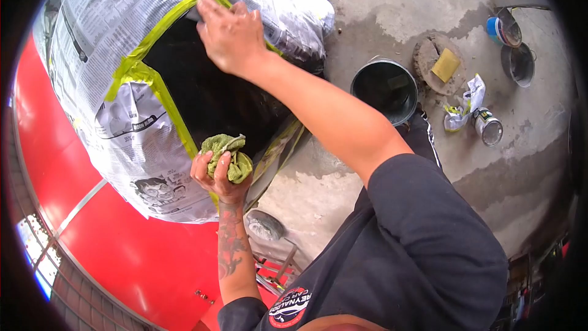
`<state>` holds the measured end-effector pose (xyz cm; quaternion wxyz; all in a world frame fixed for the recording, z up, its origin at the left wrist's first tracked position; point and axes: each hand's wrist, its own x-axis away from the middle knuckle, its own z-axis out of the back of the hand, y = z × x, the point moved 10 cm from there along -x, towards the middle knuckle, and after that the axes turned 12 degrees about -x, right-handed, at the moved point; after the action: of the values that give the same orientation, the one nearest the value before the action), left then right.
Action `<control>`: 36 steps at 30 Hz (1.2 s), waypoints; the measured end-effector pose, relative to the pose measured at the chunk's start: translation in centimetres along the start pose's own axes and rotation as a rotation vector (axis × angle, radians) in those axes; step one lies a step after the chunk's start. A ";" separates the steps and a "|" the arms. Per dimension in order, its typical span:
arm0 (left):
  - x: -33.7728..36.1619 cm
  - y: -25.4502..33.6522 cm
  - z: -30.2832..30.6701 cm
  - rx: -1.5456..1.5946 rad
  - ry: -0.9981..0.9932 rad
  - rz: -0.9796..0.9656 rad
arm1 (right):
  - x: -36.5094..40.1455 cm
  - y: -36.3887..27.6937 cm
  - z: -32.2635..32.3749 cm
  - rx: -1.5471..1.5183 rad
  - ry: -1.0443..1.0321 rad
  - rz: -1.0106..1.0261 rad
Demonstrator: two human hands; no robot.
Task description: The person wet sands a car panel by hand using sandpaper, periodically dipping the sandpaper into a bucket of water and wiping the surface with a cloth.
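Note:
My left hand (222,175) is closed around a crumpled green cloth (228,158), held up near the lower edge of a glossy black panel (211,89). My right hand (231,35) lies at the panel's upper end, close to the yellow-green masking tape (160,24). Its fingers are bent and pressed together; whatever may be under them is hidden. The tape frames the black surface and holds newspaper sheets (92,37) over the parts around it. The panel looks wet and shiny.
Red bodywork (122,233) stretches below the newspaper. On the stained concrete floor stand a dark bucket (384,93) with liquid, a round block (422,64) bearing a yellow sponge-like pad (446,65), a tin can (487,127), crumpled paper (468,104) and a metal pail (518,66).

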<state>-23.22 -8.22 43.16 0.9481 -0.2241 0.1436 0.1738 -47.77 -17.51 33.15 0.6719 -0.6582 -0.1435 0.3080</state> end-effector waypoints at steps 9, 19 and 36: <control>0.5 -0.3 -0.3 -0.017 -0.022 -0.033 | 3.8 1.8 0.3 -0.160 0.113 0.058; 0.1 -0.1 -0.2 -0.010 -0.035 -0.012 | 2.8 3.3 -0.4 -0.250 0.144 0.045; 0.3 0.3 -0.5 -0.048 -0.069 -0.047 | 14.0 6.8 2.0 -0.249 0.029 -0.210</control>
<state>-23.16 -8.10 42.45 0.9506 -0.2440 0.1014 0.1627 -39.72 -7.90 23.71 0.6157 -0.7221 -0.2388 0.2061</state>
